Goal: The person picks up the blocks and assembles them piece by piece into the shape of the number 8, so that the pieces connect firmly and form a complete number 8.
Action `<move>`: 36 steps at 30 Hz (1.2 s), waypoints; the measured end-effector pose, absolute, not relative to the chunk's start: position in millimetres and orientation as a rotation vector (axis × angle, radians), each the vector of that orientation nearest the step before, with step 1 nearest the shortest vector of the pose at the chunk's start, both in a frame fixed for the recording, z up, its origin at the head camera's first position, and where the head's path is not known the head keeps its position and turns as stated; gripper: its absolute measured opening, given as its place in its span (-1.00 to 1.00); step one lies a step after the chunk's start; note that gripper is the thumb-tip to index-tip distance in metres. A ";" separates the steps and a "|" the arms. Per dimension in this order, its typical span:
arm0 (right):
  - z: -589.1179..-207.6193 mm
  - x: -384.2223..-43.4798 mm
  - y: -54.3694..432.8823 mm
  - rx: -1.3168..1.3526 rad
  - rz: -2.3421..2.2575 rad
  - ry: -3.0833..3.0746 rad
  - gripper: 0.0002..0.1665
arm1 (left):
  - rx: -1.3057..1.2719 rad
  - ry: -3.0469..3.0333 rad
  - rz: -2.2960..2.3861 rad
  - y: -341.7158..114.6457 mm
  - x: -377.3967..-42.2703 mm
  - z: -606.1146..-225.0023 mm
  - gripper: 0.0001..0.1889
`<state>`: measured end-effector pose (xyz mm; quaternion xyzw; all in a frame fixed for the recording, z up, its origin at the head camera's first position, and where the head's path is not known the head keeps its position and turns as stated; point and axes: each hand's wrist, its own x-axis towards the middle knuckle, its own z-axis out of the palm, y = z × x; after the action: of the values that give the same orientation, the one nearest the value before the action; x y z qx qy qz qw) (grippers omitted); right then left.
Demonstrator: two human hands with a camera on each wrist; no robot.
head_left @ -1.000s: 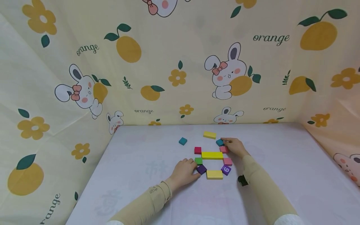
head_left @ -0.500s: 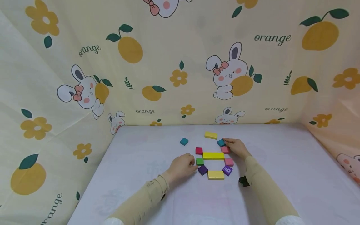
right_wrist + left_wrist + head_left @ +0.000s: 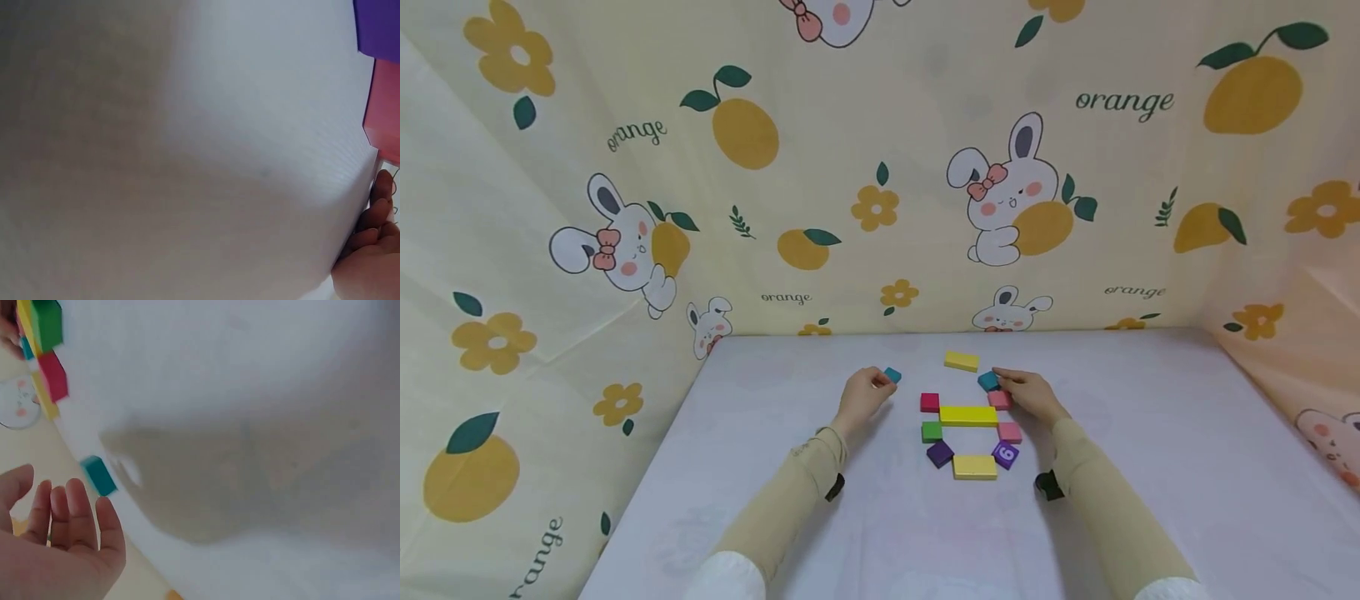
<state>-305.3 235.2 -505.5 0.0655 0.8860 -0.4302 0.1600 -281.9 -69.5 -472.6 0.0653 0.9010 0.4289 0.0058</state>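
In the head view my left hand (image 3: 861,396) reaches to a loose teal block (image 3: 892,375) at the back left, fingertips right at its near side. The left wrist view shows that hand's fingers relaxed and apart from the thumb, with the teal block (image 3: 99,475) just beyond the fingertips. My right hand (image 3: 1032,393) pinches a second teal block (image 3: 988,381) between index finger and thumb, at the upper right of a ring of blocks. A pink block (image 3: 999,400) lies right under its fingers. In the right wrist view the right hand (image 3: 375,240) shows only at the edge.
The ring holds a long yellow block (image 3: 968,416), a red block (image 3: 930,402), a green block (image 3: 932,432), a purple block (image 3: 940,454), a numbered purple block (image 3: 1005,454) and a pale yellow block (image 3: 974,467). Another yellow block (image 3: 962,361) lies behind them.
My left hand has left the purple and green blocks and moved back and left to the loose teal block. The right hand stays at its teal block.
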 end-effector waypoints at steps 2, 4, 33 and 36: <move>-504.8 -305.2 235.2 0.187 -1.238 2.529 -0.45 | 0.120 2.834 1.371 -71.1 -288.3 -475.4 -0.83; -504.3 -305.4 235.2 0.192 -1.238 2.530 -0.45 | 0.039 2.841 1.389 -72.3 -293.1 -477.0 -0.82; -508.9 -305.4 238.3 0.186 -1.236 2.526 -0.43 | -0.347 2.883 1.239 -60.6 -310.9 -490.6 -0.82; -509.6 -306.0 238.4 0.194 -1.246 2.521 -0.42 | -0.333 2.895 1.236 -57.8 -310.6 -489.9 -0.82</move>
<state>-306.0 238.4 -509.6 0.0680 0.8828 -0.4362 0.1609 -310.6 -57.8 -489.9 -0.1053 0.9145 0.3904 -0.0117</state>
